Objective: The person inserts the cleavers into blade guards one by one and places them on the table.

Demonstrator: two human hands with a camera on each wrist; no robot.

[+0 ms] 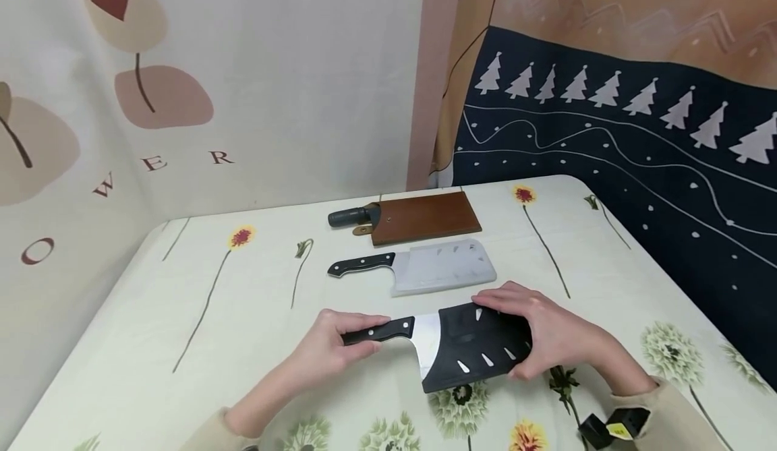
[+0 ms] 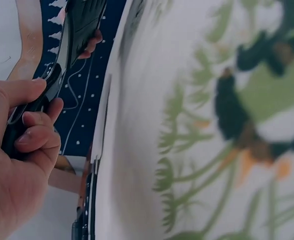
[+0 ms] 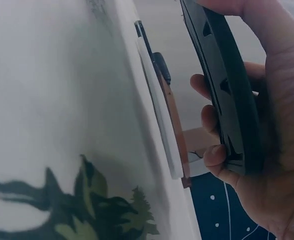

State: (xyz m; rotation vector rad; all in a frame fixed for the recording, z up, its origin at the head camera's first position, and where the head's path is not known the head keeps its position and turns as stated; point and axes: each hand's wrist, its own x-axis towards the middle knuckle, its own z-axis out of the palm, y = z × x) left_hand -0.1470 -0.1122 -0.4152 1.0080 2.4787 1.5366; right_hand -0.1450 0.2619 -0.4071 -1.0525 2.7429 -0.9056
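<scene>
Near the front of the table a cleaver (image 1: 427, 335) is held level above the cloth, a strip of bare metal showing between its black handle (image 1: 388, 329) and a black slotted blade cover (image 1: 467, 346). My left hand (image 1: 340, 340) grips the handle, the thumb along one side and curled fingers on the other in the left wrist view. Around the far end of the cover, my right hand (image 1: 549, 329) has its thumb on one edge and fingers on the other. The right wrist view shows this cover (image 3: 232, 95) within the right hand (image 3: 282, 130). The blade's far part is hidden inside it.
Behind the hands lies a second cleaver with a black handle and a whitish translucent blade cover (image 1: 446, 269). Farther back rests a dark-handled one in a brown leather sheath (image 1: 427, 218). A flower-patterned cloth (image 1: 261, 329) covers the table, with printed curtains (image 1: 303, 87) behind.
</scene>
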